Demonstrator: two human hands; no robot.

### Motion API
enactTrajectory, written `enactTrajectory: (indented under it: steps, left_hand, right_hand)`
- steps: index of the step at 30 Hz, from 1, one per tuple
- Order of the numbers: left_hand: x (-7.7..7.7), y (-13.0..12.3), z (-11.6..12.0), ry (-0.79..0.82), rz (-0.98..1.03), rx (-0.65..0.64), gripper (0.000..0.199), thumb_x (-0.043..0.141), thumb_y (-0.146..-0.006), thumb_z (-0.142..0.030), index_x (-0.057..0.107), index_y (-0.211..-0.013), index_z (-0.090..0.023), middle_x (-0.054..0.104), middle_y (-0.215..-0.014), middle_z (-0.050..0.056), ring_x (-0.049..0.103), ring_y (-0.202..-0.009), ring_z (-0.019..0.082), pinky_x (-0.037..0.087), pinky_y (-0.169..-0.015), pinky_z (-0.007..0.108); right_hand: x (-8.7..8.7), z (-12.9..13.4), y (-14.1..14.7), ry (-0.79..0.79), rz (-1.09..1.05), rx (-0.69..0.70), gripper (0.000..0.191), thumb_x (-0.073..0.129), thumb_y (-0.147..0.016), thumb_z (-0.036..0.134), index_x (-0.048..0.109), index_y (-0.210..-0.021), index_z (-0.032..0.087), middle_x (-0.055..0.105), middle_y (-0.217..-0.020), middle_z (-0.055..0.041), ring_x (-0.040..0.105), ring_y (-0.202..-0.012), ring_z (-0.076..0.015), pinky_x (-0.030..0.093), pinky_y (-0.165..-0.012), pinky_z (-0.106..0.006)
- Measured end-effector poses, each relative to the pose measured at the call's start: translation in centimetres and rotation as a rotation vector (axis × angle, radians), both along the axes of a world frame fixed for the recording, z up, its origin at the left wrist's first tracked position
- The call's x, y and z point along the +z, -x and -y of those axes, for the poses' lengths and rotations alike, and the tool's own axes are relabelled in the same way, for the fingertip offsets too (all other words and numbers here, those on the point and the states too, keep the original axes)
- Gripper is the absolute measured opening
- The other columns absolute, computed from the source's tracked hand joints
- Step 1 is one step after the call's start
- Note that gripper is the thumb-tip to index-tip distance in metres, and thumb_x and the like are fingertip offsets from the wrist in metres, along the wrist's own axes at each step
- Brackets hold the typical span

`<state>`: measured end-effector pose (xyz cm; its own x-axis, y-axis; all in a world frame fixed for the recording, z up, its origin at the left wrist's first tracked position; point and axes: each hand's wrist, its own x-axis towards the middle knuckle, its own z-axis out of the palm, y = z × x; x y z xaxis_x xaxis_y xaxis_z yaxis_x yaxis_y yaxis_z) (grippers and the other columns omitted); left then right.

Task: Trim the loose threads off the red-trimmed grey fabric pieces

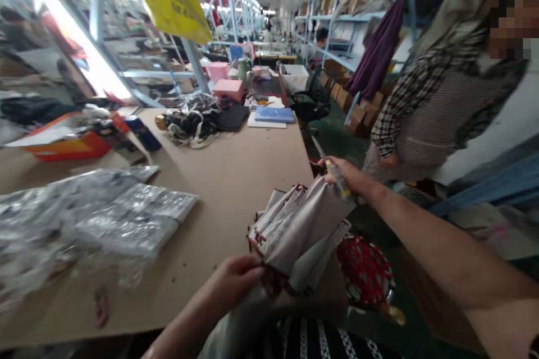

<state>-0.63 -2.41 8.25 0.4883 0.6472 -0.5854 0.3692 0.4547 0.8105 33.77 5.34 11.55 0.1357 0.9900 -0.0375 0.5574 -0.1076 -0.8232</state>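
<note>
A folded bundle of light grey fabric pieces (pixel 303 230) with dark red edging hangs over the table's right front edge. My left hand (pixel 242 277) is closed on its lower left corner, thumb on top. At the bundle's upper right, my right hand (pixel 343 171) is closed around a cutter-like tool (pixel 338 178) with a grey and yellow handle. Its narrow blade points up and to the left, away from the fabric. The fingers of that hand also touch the bundle's top corner; whether they pinch it is hard to tell.
Clear plastic bags (pixel 126 219) cover the table's left side, near a small pink object (pixel 101 307). A blue folder (pixel 275 114) and tangled cords (pixel 193 126) lie farther back. A round red-patterned seat (pixel 366 269) stands below right. A person in a checked sleeve (pixel 391 104) stands at the right.
</note>
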Motion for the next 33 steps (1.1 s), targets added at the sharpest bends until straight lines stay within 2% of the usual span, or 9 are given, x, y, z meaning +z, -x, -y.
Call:
enactTrajectory:
  steps: [4, 7, 9, 11, 14, 16, 23, 27, 33]
  left_hand:
    - [-6.3, -2.6, -2.8, -0.053, 0.037, 0.123, 0.021, 0.065, -0.067, -0.034, 0.064, -0.065, -0.014, 0.06, -0.057, 0.0, 0.05, -0.051, 0.011, 0.037, -0.051, 0.023]
    - [-8.4, -2.3, -2.8, 0.002, 0.071, 0.156, 0.02, 0.065, -0.068, -0.033, 0.063, -0.07, -0.013, 0.06, -0.06, 0.0, 0.049, -0.05, 0.01, 0.037, -0.051, 0.023]
    - [-8.7, -1.6, -2.3, 0.042, 0.107, 0.158, 0.02, 0.065, -0.068, -0.032, 0.064, -0.073, -0.012, 0.061, -0.062, 0.001, 0.051, -0.051, 0.011, 0.038, -0.053, 0.023]
    - [-8.7, -1.1, -1.9, 0.065, 0.136, 0.172, 0.021, 0.065, -0.068, -0.032, 0.064, -0.076, -0.012, 0.062, -0.064, 0.003, 0.052, -0.053, 0.011, 0.04, -0.054, 0.024]
    - [-8.7, -0.9, -1.8, 0.088, 0.155, 0.217, 0.02, 0.066, -0.068, -0.03, 0.064, -0.076, -0.012, 0.064, -0.067, 0.004, 0.055, -0.057, 0.012, 0.041, -0.056, 0.024]
    - [-8.7, -1.0, -1.9, 0.114, 0.171, 0.237, 0.018, 0.066, -0.068, -0.029, 0.062, -0.075, -0.012, 0.064, -0.068, 0.004, 0.055, -0.057, 0.012, 0.042, -0.056, 0.024]
    - [-8.7, -1.4, -1.7, 0.153, 0.151, 0.271, 0.016, 0.066, -0.066, -0.028, 0.06, -0.07, -0.013, 0.062, -0.062, 0.001, 0.053, -0.053, 0.011, 0.041, -0.054, 0.024]
    - [-8.3, -1.7, -1.3, 0.142, 0.184, 0.257, 0.015, 0.065, -0.064, -0.027, 0.06, -0.068, -0.013, 0.063, -0.064, 0.003, 0.055, -0.056, 0.012, 0.041, -0.058, 0.025]
    - [-8.1, -1.9, -1.0, 0.121, 0.14, 0.279, 0.016, 0.064, -0.063, -0.028, 0.059, -0.066, -0.013, 0.059, -0.058, 0.0, 0.049, -0.05, 0.01, 0.035, -0.051, 0.024]
  right_hand:
    - [-3.9, 0.8, 0.8, -0.03, 0.141, -0.09, 0.056, 0.064, -0.069, 0.016, 0.05, -0.123, 0.013, 0.055, -0.104, -0.0117, 0.052, -0.095, -0.0247, 0.043, -0.079, -0.031]
    - [-6.7, 4.3, 3.7, 0.059, 0.095, 0.027, 0.056, 0.066, -0.073, 0.032, 0.05, -0.124, 0.017, 0.057, -0.102, -0.0094, 0.056, -0.087, -0.022, 0.045, -0.073, -0.029]
    - [-8.5, 7.6, 5.9, 0.203, -0.006, 0.188, 0.049, 0.061, -0.077, 0.042, 0.054, -0.119, 0.018, 0.06, -0.082, -0.0037, 0.056, -0.066, -0.0158, 0.046, -0.059, -0.025]
    - [-10.1, 10.9, 8.1, 0.362, -0.138, 0.315, 0.046, 0.057, -0.079, 0.048, 0.055, -0.115, 0.018, 0.055, -0.067, 0.0009, 0.048, -0.049, -0.011, 0.041, -0.046, -0.022]
    - [-11.7, 14.4, 10.2, 0.609, -0.44, 0.412, 0.044, 0.055, -0.081, 0.049, 0.052, -0.113, 0.019, 0.05, -0.064, 0.0039, 0.042, -0.045, -0.0075, 0.035, -0.041, -0.018]
    - [-12.1, 15.4, 10.9, 0.652, -0.545, 0.45, 0.044, 0.055, -0.081, 0.052, 0.052, -0.11, 0.018, 0.048, -0.065, 0.0041, 0.042, -0.047, -0.007, 0.034, -0.042, -0.018]
    - [-12.6, 15.2, 11.9, 0.686, -0.577, 0.501, 0.061, 0.054, -0.077, 0.064, 0.049, -0.113, 0.016, 0.046, -0.06, 0.0049, 0.043, -0.045, -0.008, 0.032, -0.038, -0.017]
    - [-12.6, 14.5, 12.9, 0.653, -0.573, 0.486, 0.059, 0.053, -0.077, 0.064, 0.05, -0.111, 0.016, 0.046, -0.062, 0.0043, 0.042, -0.047, -0.0087, 0.033, -0.04, -0.019]
    - [-11.8, 13.4, 14.1, 0.477, -0.449, 0.476, 0.04, 0.057, -0.08, 0.045, 0.054, -0.106, 0.015, 0.055, -0.076, -0.0002, 0.049, -0.066, -0.0138, 0.042, -0.064, -0.026]
